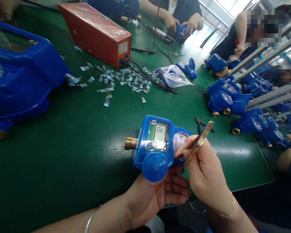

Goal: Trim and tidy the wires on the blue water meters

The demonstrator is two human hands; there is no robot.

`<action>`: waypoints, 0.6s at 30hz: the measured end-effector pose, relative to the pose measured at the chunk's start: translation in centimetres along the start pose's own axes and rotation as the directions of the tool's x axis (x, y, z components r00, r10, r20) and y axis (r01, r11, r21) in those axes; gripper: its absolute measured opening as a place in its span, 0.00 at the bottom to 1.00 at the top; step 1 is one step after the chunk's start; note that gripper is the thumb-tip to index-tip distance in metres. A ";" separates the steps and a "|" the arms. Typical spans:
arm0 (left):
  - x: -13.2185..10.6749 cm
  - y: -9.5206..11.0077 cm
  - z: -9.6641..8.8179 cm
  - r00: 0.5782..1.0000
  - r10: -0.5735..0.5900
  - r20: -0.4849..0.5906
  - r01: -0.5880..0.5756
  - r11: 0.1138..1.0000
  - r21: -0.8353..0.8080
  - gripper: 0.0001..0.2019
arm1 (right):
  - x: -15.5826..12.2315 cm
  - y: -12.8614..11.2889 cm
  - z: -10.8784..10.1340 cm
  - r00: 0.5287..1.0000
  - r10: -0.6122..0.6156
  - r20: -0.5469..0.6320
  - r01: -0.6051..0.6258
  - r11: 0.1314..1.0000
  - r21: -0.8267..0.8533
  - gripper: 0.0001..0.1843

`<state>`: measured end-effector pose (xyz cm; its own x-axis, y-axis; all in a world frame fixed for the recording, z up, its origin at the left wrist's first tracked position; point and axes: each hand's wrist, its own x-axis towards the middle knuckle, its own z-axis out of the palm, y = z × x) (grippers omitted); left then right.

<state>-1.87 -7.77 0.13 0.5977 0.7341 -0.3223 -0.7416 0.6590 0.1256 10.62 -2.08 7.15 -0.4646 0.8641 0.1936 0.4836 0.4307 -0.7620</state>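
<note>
My left hand (155, 194) cups a blue water meter (157, 145) from below, above the near edge of the green table (63, 155). The meter has a lit display, a round dial, a round blue cap and a brass fitting on its left. My right hand (203, 171) pinches metal tweezers (199, 142), with their tips down by the meter's right side near the dial. Both hands are closed on what they hold.
An orange metal box (97, 32) with cables stands at the back. Several small clear parts (116, 81) and a plastic bag (172, 76) lie mid-table. A large blue meter (19, 71) sits left, more meters (225, 97) right, and small pliers (202, 124). Other people work at the far side.
</note>
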 end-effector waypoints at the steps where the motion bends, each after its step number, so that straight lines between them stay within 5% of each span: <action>1: 0.0 0.0 -0.1 1.000 -0.007 0.002 0.007 1.000 -0.006 0.13 | 0.0 -0.1 0.0 1.000 0.015 -0.004 -0.015 1.000 0.009 0.09; 18: 0.0 0.0 0.0 0.998 -0.062 0.019 0.062 0.997 -0.043 0.18 | -0.4 0.1 0.1 0.996 0.075 -0.054 -0.072 0.995 0.068 0.08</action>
<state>-1.82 -7.77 0.15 0.6480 0.6950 -0.3116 -0.7152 0.6959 0.0650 10.76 -2.45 6.94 -0.3859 0.9070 0.1688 0.4637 0.3489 -0.8144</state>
